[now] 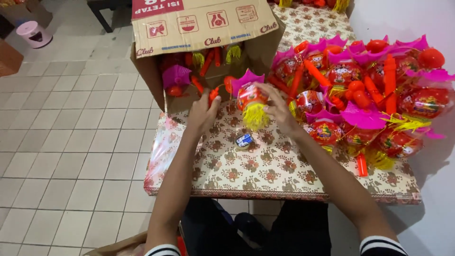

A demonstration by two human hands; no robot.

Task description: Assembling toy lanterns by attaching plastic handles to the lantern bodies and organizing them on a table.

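- Lantern toy point(251, 97), red with a yellow tassel, is held above the patterned table point(265, 175), gripped by right hand point(279, 111).
- Left hand point(203, 113) grips an orange stick.
- Cardboard box point(204, 33) holds more lanterns.

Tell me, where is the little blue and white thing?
In the head view, the small blue and white object lies on the patterned table, just below the yellow tassel of the lantern held between both hands.

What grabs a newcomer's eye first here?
The heap of red and pink toy lanterns on the table's right side. Next, the lantern with a yellow tassel held up between left hand and right hand, before the open cardboard box.
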